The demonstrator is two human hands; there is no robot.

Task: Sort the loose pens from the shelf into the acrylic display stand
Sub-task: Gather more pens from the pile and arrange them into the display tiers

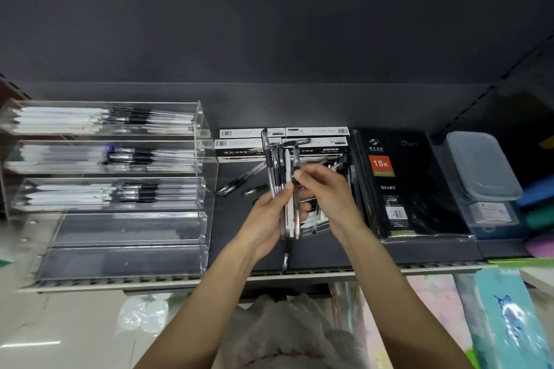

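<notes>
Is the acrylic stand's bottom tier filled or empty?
Empty: the acrylic stand's bottom tier shows only bare clear acrylic, while the top three tiers hold pens.

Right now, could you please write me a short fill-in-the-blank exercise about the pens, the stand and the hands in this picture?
1. The left hand holds a ____ of pens.
2. The acrylic display stand has pens in its top ____ tiers; the lower tiers hold none.
3. The right hand pinches one pen with a ____ grip.
4. The notebook to the right of the hands reads 18K and ____.

Missing words: bundle; three; black; DIARY
</notes>
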